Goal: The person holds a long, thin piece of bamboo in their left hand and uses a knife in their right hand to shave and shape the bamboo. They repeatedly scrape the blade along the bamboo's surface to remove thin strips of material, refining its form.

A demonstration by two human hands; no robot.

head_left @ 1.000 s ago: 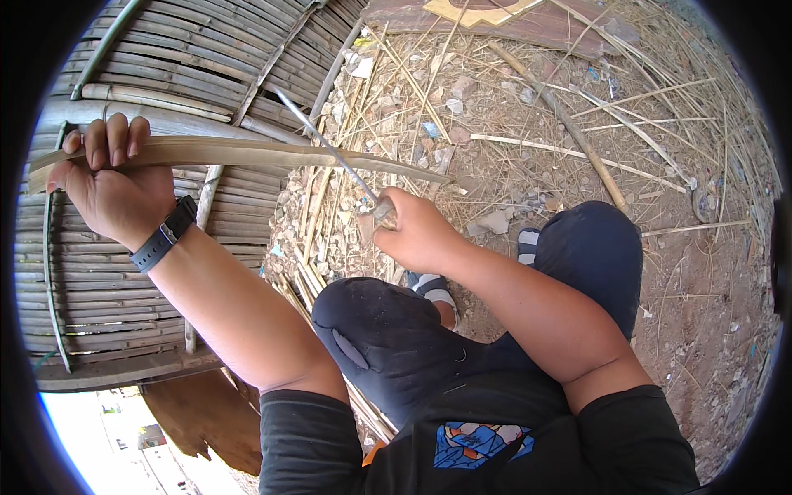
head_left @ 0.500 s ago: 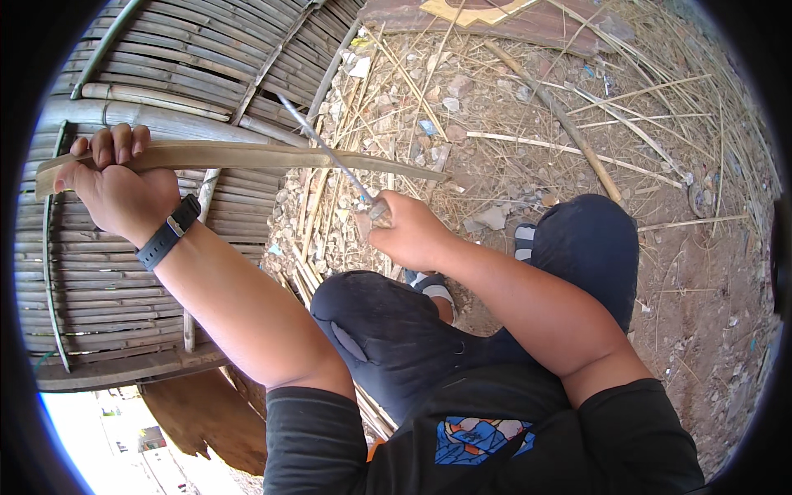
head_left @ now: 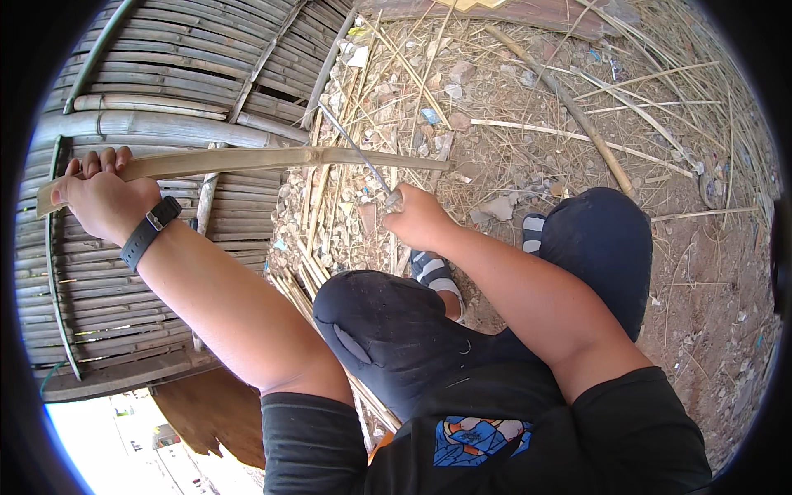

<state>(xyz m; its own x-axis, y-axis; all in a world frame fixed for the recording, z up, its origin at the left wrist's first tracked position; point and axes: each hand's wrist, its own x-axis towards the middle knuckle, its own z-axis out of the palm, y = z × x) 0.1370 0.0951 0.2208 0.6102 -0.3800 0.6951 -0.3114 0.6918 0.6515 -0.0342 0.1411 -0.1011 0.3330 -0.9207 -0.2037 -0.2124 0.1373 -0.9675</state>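
My left hand, a dark watch on its wrist, is closed around the left end of a long split bamboo strip. The strip runs nearly level to the right and narrows to a thin tip. In my right hand is the handle of a knife with a long, narrow blade. That blade slants up and left and crosses the strip in its right half; whether its edge bites into the bamboo cannot be made out. Most of the knife's handle is hidden by my fingers.
A bamboo slat wall stands at the left. Thin bamboo sticks lie beside my left knee. A wooden pole and straw litter the stony ground, with a reddish board at the far edge.
My right hand and the knife have shifted slightly right along the strip. My left hand has moved a little down and left, and the strip's left end has dropped slightly.
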